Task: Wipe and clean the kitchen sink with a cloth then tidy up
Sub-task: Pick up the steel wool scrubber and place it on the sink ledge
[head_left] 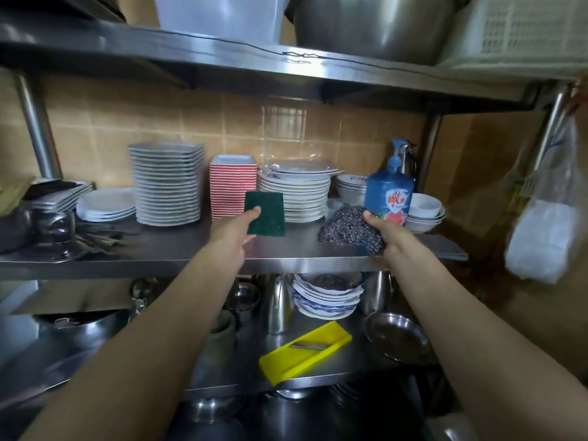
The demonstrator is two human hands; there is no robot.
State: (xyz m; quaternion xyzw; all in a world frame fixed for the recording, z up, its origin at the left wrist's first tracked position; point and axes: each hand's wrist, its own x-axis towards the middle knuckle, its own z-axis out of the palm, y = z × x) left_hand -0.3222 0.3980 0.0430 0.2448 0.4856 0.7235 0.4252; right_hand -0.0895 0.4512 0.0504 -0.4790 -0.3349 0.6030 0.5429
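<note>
Well, my left hand (237, 226) pinches the green scouring pad (265, 214) by its lower left corner, thumb on the face, and holds it upright above the middle shelf (159, 259), in front of the red-striped dish stack (232, 183). My right hand (386, 235) is clamped on the steel-wool scourer (346, 226), low over the shelf's front edge towards its right end. I cannot tell whether it touches the steel. Just behind it stands the blue detergent bottle (389, 198), with white bowls (424, 211) to its right.

The sink is out of view, so I cannot say whether it has been wiped. With both scrubbers at the shelf where the soap lives, I judge this is either fetching them or putting them away; if the latter, only setting them down remains.

The pad looks flat, stiff, dark green, with no visible suds. The scourer is a loose grey tangle that sags round my fingers.
</note>
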